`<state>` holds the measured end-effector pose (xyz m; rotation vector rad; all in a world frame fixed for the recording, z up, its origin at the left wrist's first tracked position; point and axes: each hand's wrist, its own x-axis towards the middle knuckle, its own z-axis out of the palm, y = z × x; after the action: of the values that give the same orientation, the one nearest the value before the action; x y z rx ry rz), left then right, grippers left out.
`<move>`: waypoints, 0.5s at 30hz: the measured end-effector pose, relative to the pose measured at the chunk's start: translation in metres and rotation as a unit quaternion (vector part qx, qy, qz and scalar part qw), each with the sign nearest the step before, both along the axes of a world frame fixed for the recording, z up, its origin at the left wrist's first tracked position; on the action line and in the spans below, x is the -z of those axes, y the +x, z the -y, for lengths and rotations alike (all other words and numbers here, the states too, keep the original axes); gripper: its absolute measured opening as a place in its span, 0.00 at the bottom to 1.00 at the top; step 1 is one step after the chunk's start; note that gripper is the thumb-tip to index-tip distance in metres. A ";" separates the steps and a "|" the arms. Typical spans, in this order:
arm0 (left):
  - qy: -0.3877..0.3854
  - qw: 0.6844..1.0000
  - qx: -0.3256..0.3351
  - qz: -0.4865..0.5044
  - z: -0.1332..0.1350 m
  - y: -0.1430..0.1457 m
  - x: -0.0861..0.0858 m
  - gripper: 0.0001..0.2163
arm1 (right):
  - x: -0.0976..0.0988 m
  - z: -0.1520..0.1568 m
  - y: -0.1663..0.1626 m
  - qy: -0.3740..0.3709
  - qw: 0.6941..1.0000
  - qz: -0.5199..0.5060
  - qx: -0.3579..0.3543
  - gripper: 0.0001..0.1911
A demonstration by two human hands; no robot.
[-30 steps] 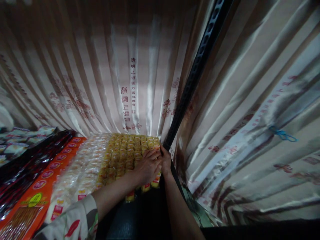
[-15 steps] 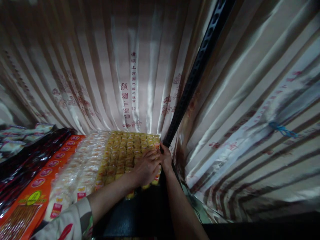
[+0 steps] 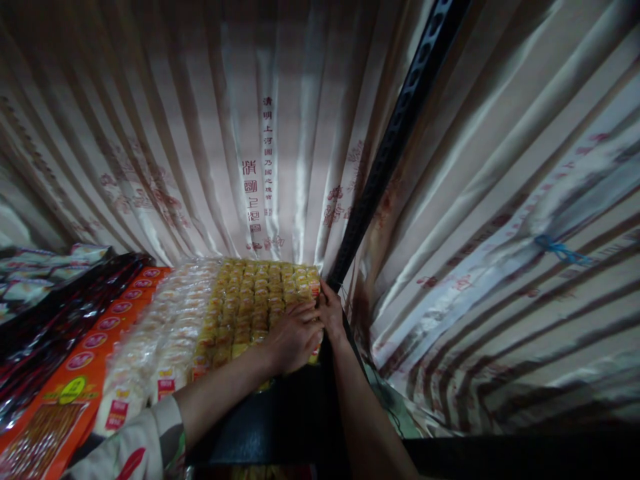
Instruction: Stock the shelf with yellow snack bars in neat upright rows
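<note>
Rows of small yellow wrapped packets point(image 3: 245, 300) stand packed tightly together on a black shelf point(image 3: 250, 427). My left hand point(image 3: 294, 341) lies across the right end of the rows, its fingers bent over the outermost packets. Against their right side, close to the foot of a black post, my right hand point(image 3: 331, 315) has its fingers curled round the edge. The two hands nearly touch, and the packets between them are mostly hidden.
Clear-wrapped white packets point(image 3: 177, 320), orange snack packs point(image 3: 107, 327), dark red shiny packs point(image 3: 60, 333) and white packets point(image 3: 30, 290) fill the shelf leftward. The slotted black post point(image 3: 380, 167) rises beside my right hand. Pleated printed curtains point(image 3: 280, 133) hang behind, one tied with blue string point(image 3: 563, 250).
The view has shifted slightly. Both hands stay at the right end of the yellow packets; the front packets there sit a little further back, showing more of the black shelf.
</note>
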<state>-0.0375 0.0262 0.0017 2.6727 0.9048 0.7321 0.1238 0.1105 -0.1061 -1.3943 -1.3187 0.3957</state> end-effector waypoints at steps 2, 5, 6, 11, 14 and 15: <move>-0.004 1.000 0.002 -0.001 0.001 -0.001 0.000 0.12 | -0.001 -0.001 0.000 0.012 1.000 0.019 -0.008 0.22; -0.005 1.000 0.008 0.005 0.003 -0.002 0.000 0.12 | -0.003 -0.001 0.000 0.011 0.999 0.043 -0.008 0.21; -0.006 1.000 0.008 0.008 0.003 -0.003 0.000 0.12 | -0.004 -0.001 0.000 0.009 0.999 0.048 -0.009 0.21; -0.012 1.000 0.009 0.018 0.005 -0.005 0.000 0.11 | -0.014 -0.004 0.003 0.003 0.996 0.078 -0.034 0.22; -0.012 1.000 0.010 0.027 0.006 -0.006 0.000 0.11 | -0.018 -0.006 0.004 -0.006 0.995 0.097 -0.022 0.22; -0.013 0.999 0.010 0.030 0.007 -0.006 -0.001 0.11 | -0.018 -0.006 0.004 -0.013 0.995 0.094 -0.020 0.22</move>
<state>-0.0436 0.0197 0.0023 2.6197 0.8643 0.7852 0.1274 0.1164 -0.0882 -1.4560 -1.5013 0.3141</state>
